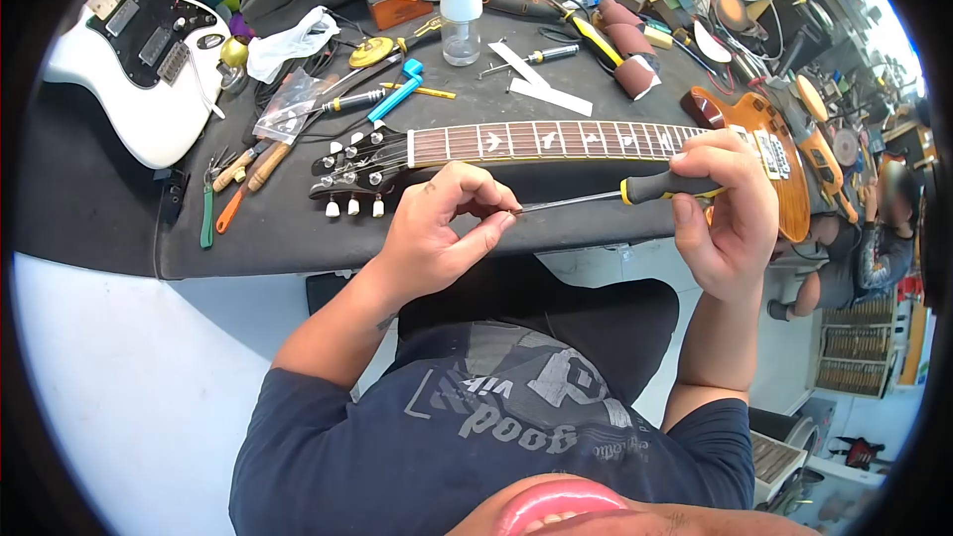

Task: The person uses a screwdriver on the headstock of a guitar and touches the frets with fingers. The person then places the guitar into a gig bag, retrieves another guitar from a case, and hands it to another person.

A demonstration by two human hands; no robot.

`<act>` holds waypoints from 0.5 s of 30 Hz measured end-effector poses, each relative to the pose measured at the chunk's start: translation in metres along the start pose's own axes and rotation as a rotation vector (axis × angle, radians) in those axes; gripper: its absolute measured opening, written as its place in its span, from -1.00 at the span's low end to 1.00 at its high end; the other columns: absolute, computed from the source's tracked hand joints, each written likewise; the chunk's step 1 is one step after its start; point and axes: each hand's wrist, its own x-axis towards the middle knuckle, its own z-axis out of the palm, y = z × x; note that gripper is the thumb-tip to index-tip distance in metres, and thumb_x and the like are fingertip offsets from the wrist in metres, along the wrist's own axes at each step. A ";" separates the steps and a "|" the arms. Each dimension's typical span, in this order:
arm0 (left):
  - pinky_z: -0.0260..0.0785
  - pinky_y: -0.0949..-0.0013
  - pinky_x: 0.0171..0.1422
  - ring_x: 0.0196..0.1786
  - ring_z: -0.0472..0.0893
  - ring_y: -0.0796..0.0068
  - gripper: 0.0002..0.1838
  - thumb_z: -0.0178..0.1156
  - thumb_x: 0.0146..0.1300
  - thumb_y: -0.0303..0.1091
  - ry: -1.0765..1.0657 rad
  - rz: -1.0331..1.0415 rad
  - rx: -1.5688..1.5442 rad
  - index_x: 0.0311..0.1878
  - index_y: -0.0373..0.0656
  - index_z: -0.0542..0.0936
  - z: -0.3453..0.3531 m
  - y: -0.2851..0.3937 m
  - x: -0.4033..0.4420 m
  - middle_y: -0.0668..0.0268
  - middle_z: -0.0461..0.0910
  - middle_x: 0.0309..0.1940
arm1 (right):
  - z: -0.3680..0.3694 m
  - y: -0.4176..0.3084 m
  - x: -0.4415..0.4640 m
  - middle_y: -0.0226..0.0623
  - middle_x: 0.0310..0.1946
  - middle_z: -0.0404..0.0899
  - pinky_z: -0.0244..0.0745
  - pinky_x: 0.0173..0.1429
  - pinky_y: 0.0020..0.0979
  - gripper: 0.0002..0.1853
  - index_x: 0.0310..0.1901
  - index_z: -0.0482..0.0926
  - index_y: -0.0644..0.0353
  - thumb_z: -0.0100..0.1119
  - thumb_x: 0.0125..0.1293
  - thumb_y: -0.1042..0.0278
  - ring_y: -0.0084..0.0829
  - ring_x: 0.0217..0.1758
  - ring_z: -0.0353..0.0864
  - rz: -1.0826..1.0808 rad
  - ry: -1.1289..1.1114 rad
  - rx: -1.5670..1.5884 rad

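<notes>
My right hand (730, 213) grips the black and yellow handle of a screwdriver (667, 187), whose shaft points left. At the shaft's tip, my left hand (452, 223) pinches something too small to make out between thumb and forefinger. Both hands are in front of the fretboard (556, 140) of a guitar lying across the bench. The guitar's black headstock (347, 171) with white tuner buttons is left of my left hand. Its amber-brown body (784, 194) lies behind and right of my right hand.
A white guitar body (144, 99) is at the far left of the bench (238, 258). Behind the neck are a white-topped bottle (460, 0), white strips (551, 96), sanding rolls (630, 45) and pliers (596, 40). Another person (884, 248) sits at the far right.
</notes>
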 end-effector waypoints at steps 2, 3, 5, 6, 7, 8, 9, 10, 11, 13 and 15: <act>0.68 0.27 0.22 0.04 0.79 0.40 -0.70 0.29 0.40 -0.75 0.010 0.011 0.019 0.02 -0.21 0.44 -0.007 -0.003 0.000 0.11 0.76 -0.08 | 0.007 0.000 0.005 -0.10 -0.19 0.71 0.63 -0.04 -0.30 -0.69 -0.04 0.68 0.32 0.38 0.14 0.58 -0.20 -0.15 0.72 -0.009 0.003 -0.012; 0.68 0.27 0.22 0.04 0.79 0.39 -0.70 0.29 0.40 -0.75 0.015 0.014 0.028 0.02 -0.22 0.44 -0.010 -0.004 -0.001 0.11 0.76 -0.08 | 0.010 0.001 0.007 -0.10 -0.19 0.71 0.63 -0.04 -0.30 -0.69 -0.05 0.68 0.32 0.38 0.13 0.58 -0.20 -0.15 0.72 -0.012 0.004 -0.018; 0.69 0.28 0.21 0.04 0.80 0.36 -0.72 0.28 0.39 -0.75 0.036 0.003 0.041 0.01 -0.23 0.45 -0.013 -0.005 -0.004 0.11 0.77 -0.08 | 0.014 0.000 0.012 -0.10 -0.19 0.70 0.64 -0.06 -0.30 -0.68 -0.04 0.68 0.33 0.38 0.12 0.59 -0.20 -0.17 0.72 -0.030 -0.027 -0.028; 0.70 0.28 0.20 0.04 0.81 0.35 -0.73 0.28 0.39 -0.75 0.046 0.002 0.049 0.00 -0.23 0.46 -0.014 -0.005 -0.003 0.11 0.77 -0.08 | 0.015 -0.001 0.015 -0.10 -0.19 0.69 0.64 -0.06 -0.30 -0.68 -0.04 0.68 0.33 0.38 0.12 0.60 -0.20 -0.18 0.72 -0.041 -0.039 -0.035; 0.70 0.28 0.19 0.04 0.82 0.33 -0.73 0.28 0.39 -0.75 0.035 0.020 0.097 0.00 -0.24 0.47 -0.017 -0.003 -0.003 0.10 0.78 -0.08 | 0.016 -0.002 0.017 -0.10 -0.18 0.68 0.64 -0.07 -0.31 -0.67 -0.04 0.68 0.33 0.38 0.11 0.60 -0.21 -0.18 0.72 -0.040 -0.058 -0.026; 0.71 0.28 0.19 0.04 0.83 0.32 -0.74 0.28 0.40 -0.74 0.023 0.038 0.145 0.00 -0.24 0.48 -0.020 -0.001 -0.003 0.10 0.78 -0.08 | 0.017 -0.003 0.019 -0.11 -0.18 0.68 0.64 -0.08 -0.32 -0.67 -0.04 0.68 0.33 0.38 0.10 0.61 -0.21 -0.19 0.71 -0.038 -0.076 -0.017; 0.72 0.28 0.18 0.03 0.83 0.30 -0.75 0.28 0.40 -0.74 0.011 0.054 0.191 0.00 -0.25 0.49 -0.022 0.001 -0.004 0.09 0.78 -0.08 | 0.017 -0.005 0.020 -0.11 -0.18 0.67 0.64 -0.08 -0.33 -0.66 -0.04 0.69 0.32 0.38 0.08 0.61 -0.21 -0.20 0.71 -0.034 -0.096 -0.008; 0.72 0.28 0.17 0.03 0.84 0.30 -0.75 0.28 0.40 -0.74 0.017 0.067 0.194 0.01 -0.25 0.49 -0.024 0.002 -0.005 0.09 0.79 -0.08 | 0.018 -0.006 0.022 -0.12 -0.18 0.66 0.64 -0.06 -0.32 -0.66 -0.05 0.69 0.31 0.38 0.07 0.62 -0.21 -0.20 0.71 -0.039 -0.108 -0.002; 0.72 0.28 0.17 0.02 0.84 0.30 -0.75 0.28 0.40 -0.74 0.023 0.083 0.200 0.01 -0.26 0.50 -0.027 0.004 -0.005 0.09 0.79 -0.07 | 0.020 -0.007 0.025 -0.13 -0.18 0.65 0.64 -0.04 -0.31 -0.66 -0.06 0.70 0.30 0.38 0.06 0.63 -0.22 -0.21 0.70 -0.047 -0.117 0.004; 0.73 0.30 0.12 -0.01 0.85 0.31 -0.77 0.29 0.40 -0.74 0.056 0.113 0.195 0.01 -0.26 0.53 -0.032 0.003 -0.004 0.12 0.79 -0.09 | 0.023 -0.011 0.036 -0.15 -0.19 0.64 0.65 0.01 -0.28 -0.66 -0.07 0.70 0.28 0.37 0.04 0.63 -0.23 -0.23 0.69 -0.062 -0.130 0.002; 0.73 0.33 0.04 -0.06 0.85 0.35 -0.79 0.30 0.40 -0.73 0.111 0.127 0.160 0.00 -0.27 0.57 -0.035 0.002 -0.007 0.18 0.78 -0.12 | 0.026 -0.017 0.046 -0.17 -0.20 0.63 0.65 0.08 -0.25 -0.67 -0.10 0.71 0.26 0.37 0.02 0.64 -0.23 -0.24 0.67 -0.064 -0.148 -0.013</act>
